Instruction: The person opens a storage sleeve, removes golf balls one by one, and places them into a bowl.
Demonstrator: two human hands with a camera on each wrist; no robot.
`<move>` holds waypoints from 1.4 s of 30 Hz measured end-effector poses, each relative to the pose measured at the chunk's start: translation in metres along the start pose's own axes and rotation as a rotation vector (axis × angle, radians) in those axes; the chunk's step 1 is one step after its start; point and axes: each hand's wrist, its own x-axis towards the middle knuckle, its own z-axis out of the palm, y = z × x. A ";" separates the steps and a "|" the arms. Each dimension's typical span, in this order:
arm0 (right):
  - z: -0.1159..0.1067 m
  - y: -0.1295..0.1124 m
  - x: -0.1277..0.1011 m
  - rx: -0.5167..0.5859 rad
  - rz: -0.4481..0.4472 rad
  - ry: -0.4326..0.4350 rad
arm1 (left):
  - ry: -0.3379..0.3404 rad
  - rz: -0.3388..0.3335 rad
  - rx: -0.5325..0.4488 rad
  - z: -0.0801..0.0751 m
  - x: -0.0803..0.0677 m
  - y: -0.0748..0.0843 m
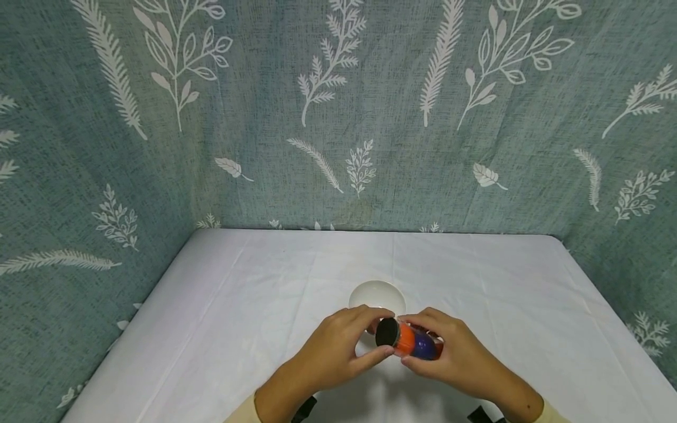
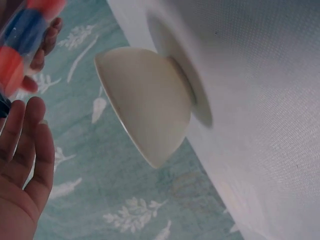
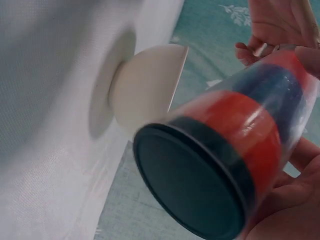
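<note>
Two hands: left hand [image 1: 330, 349] pinching the black cap [image 1: 388, 332], right hand [image 1: 459, 353] gripping the clear container [image 1: 409, 341]
Clear container: orange and blue inside, held above the counter [image 1: 254, 329]
White bowl [image 1: 377, 294]: upright on the counter, just beyond
Cloth [image 1: 328, 153]: green, leaf-printed, behind

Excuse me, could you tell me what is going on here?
A person has a clear container with orange and blue bands raised above the white table. The left hand grips it at its dark end, and the right hand holds it towards the other end. A pale bowl stands upright on the table, just beyond the hands.
</note>
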 end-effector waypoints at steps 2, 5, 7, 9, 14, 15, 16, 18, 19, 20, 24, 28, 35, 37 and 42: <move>0.000 0.000 0.000 0.030 0.005 0.003 | -0.014 -0.014 -0.021 0.000 0.000 0.000; 0.000 0.000 -0.001 0.067 0.009 -0.004 | -0.040 -0.037 -0.045 -0.001 -0.001 0.000; -0.001 0.000 -0.001 0.081 0.014 -0.017 | -0.055 -0.038 -0.051 -0.001 -0.001 -0.001; -0.002 0.000 -0.001 0.084 0.021 -0.035 | -0.070 -0.034 -0.053 -0.001 -0.002 -0.001; -0.004 0.000 -0.001 0.068 -0.001 -0.074 | -0.101 0.002 -0.069 -0.002 -0.003 -0.004; -0.005 0.001 -0.001 0.062 -0.019 -0.075 | -0.108 0.006 -0.071 -0.002 -0.003 -0.004; -0.005 0.001 -0.001 0.054 -0.037 -0.075 | -0.116 0.008 -0.074 -0.002 -0.003 -0.005; -0.004 0.001 -0.001 0.035 -0.076 -0.069 | -0.133 0.006 -0.072 -0.003 -0.003 -0.005; -0.004 0.002 0.000 0.026 -0.093 -0.068 | -0.142 0.002 -0.071 -0.003 -0.003 -0.006; -0.004 0.002 0.000 0.019 -0.105 -0.066 | -0.152 -0.005 -0.068 -0.003 -0.003 -0.006; -0.003 0.002 0.000 0.015 -0.115 -0.070 | -0.183 -0.025 -0.063 -0.003 -0.003 -0.006; -0.001 0.002 0.000 0.019 -0.098 -0.068 | -0.207 -0.038 -0.071 -0.003 -0.003 -0.005; 0.004 0.003 -0.001 -0.007 -0.107 -0.030 | -0.253 -0.064 -0.136 -0.003 -0.002 -0.004; 0.005 0.003 -0.001 -0.014 -0.108 -0.024 | -0.258 -0.071 -0.155 -0.002 -0.002 -0.004; 0.007 0.003 -0.001 -0.035 -0.108 -0.006 | -0.258 -0.083 -0.193 -0.002 -0.003 -0.004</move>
